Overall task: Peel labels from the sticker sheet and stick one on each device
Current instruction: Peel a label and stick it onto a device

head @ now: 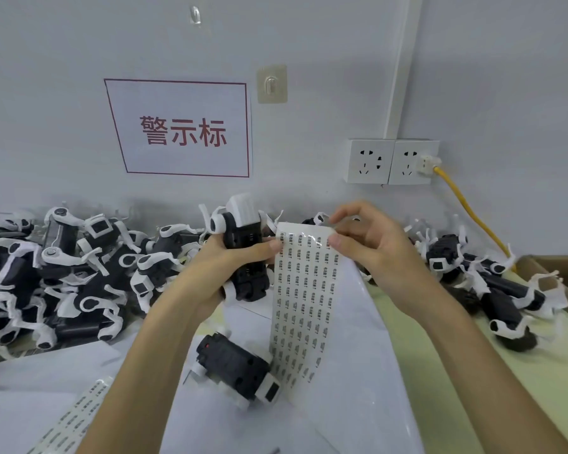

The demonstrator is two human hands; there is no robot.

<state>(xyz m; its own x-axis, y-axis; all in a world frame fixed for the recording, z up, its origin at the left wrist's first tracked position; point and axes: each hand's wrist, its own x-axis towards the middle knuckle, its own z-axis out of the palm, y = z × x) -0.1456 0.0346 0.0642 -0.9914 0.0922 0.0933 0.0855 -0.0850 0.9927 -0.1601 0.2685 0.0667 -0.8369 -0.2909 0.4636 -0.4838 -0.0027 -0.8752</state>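
Head view: you're mid-peel, left hand (222, 267) gripping a device (247, 247) and pinning the sticker sheet (304, 290), right hand (374, 253) pinching its top corner; next, lift one label cleanly.

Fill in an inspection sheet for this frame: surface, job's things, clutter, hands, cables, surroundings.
Surface: table, mostly covered by white paper.
Job's things: sticker sheet held up, rows of labels on it; held device; another device lying on the paper; left pile and right pile of devices.
Clutter: spare label strip lower left; cardboard box at right.
Hands: left hand grips the held device; right hand pinches the sheet's top edge.
Cables: yellow cable plugged into wall socket.
Surroundings: wall sign with red characters; adhesive hook.
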